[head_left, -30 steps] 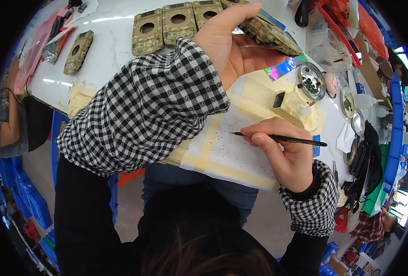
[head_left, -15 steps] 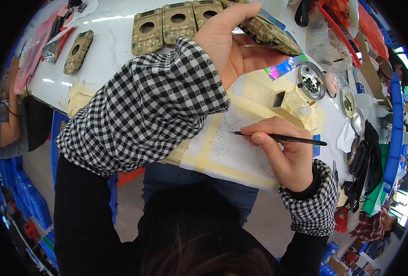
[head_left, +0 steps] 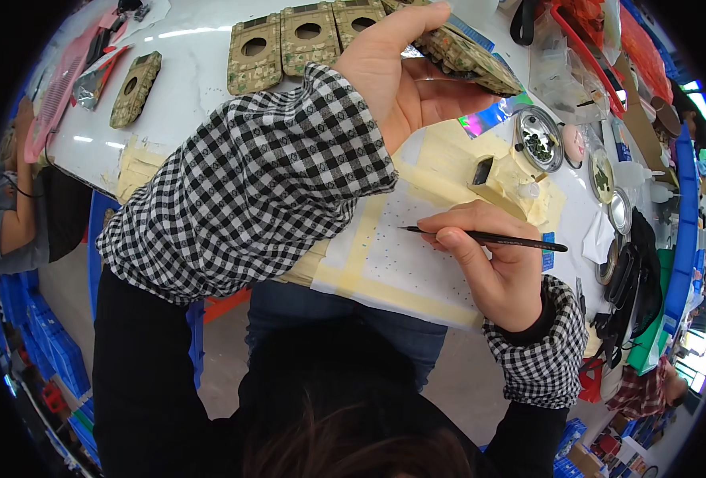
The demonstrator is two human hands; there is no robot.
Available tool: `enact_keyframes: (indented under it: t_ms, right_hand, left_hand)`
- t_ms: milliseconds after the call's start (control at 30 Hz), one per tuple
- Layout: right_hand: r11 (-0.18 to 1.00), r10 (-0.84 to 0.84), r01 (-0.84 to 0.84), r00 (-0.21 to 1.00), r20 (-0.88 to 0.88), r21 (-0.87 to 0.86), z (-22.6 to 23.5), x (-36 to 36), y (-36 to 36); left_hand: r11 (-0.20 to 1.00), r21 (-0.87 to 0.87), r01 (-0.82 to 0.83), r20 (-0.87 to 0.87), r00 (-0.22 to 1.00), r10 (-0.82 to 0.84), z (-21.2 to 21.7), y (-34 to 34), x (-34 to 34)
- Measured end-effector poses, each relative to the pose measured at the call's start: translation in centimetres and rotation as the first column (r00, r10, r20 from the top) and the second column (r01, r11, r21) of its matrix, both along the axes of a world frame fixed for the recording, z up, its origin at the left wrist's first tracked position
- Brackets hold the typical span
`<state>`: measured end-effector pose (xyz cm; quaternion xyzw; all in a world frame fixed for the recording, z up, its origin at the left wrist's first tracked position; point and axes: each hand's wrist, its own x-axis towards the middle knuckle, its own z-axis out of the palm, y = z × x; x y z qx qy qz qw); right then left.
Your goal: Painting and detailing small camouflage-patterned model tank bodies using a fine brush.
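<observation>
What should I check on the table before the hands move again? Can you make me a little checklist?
1. Left hand has hold of the camouflage piece: ok.
2. Right hand grips the thin black tool: ok.
3. The tool's tip pokes out where we can see it: ok.
4. The tip is touching the dotted white paper: cannot tell from above.
5. One hand is free: not ok, both are holding something.
6. The round metal dish is uncovered: ok, dark green bits show inside.
</observation>
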<state>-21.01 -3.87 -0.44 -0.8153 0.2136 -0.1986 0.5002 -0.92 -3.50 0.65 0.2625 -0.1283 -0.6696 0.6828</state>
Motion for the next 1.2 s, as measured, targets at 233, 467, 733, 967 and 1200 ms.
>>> enact_keyframes:
  t_ms: [233, 467, 733, 967, 1200]
  right_hand:
    - [1.000, -0.027, 0.027, 0.999, 0.020, 0.015, -0.1, -0.1, 0.0]
    - [0.997, -0.071, 0.070, 0.997, 0.038, 0.028, 0.7, -0.3, 0.1]
    - [0.974, -0.209, 0.225, 0.914, 0.348, -0.006, 4.3, -2.6, -1.4]
    - [0.969, -0.170, 0.233, 0.863, 0.476, -0.077, 4.6, -2.9, -1.9]
    - [0.978, -0.161, 0.205, 0.876, 0.456, -0.048, 4.5, -2.8, -1.8]
  left_hand:
    - [1.000, 0.007, -0.001, 0.008, 1.000, 0.001, 0.0, 0.0, 0.0]
    - [0.999, -0.048, -0.021, 0.047, 0.999, 0.023, -0.5, 0.0, -0.1]
    - [0.990, -0.107, 0.096, 0.342, 0.938, -0.054, 0.0, 0.8, -1.3]
    - [0.975, -0.030, 0.221, 0.387, 0.902, -0.193, 1.6, 2.4, -3.2]
    - [0.965, -0.042, 0.260, 0.422, 0.880, -0.219, 1.2, 2.4, -3.7]
